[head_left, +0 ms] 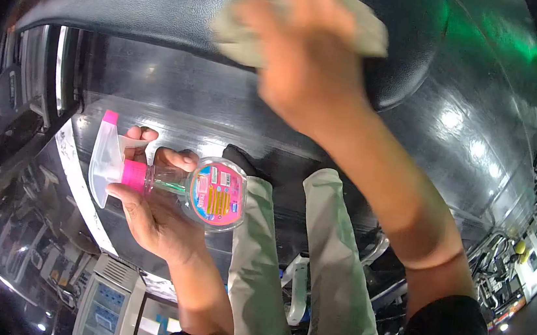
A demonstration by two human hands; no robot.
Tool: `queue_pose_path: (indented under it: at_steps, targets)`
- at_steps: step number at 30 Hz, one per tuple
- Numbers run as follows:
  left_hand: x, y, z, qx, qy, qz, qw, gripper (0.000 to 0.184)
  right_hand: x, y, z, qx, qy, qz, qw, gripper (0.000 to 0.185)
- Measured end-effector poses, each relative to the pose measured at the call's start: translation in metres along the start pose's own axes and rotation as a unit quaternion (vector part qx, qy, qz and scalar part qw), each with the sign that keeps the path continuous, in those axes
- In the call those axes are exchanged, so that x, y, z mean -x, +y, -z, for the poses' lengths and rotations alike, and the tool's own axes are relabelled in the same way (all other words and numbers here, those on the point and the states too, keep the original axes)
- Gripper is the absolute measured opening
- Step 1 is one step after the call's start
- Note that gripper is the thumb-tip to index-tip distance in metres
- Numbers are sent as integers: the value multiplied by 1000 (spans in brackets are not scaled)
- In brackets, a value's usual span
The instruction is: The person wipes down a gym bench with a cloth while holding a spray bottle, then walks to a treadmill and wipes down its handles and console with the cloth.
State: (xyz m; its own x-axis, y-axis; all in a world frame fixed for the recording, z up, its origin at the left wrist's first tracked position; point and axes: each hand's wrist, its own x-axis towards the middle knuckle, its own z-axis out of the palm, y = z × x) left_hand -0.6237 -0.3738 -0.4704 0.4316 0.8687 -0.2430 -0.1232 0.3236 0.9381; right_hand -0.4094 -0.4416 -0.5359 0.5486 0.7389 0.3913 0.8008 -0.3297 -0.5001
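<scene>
My left hand (156,211) is wrapped round the neck of a clear spray bottle (216,193) with a pink collar, a white trigger head and a pink and blue label. The bottle lies tilted sideways, its nozzle toward the upper left. In my right hand (309,60), smeared by motion, is a pale cloth (243,31) pressed on or held just over a black padded surface (148,4) that looks like leather. Part of the cloth is hidden under the fingers.
Beneath the padding lies a dark shiny floor (452,167) with light reflections. At the lower left stands a grey cabinet with a glass front (106,307). Metal-framed equipment (501,257) lines the right side. My legs in light trousers (263,278) are below.
</scene>
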Motion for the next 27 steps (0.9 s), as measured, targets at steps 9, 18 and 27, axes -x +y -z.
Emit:
queue_pose_path:
  at_steps: [9,18,27]
  targets:
    - [7,-14,-8,3,-54,20,998,72,41,42,62,146,-23,-173,974,56]
    - [17,-7,-2,-5,-36,21,999,70,-109,-71,-105,-5,-17,-14,1000,39]
    - [23,2,-39,-37,-42,15,998,72,-109,16,-34,3,-148,81,986,43]
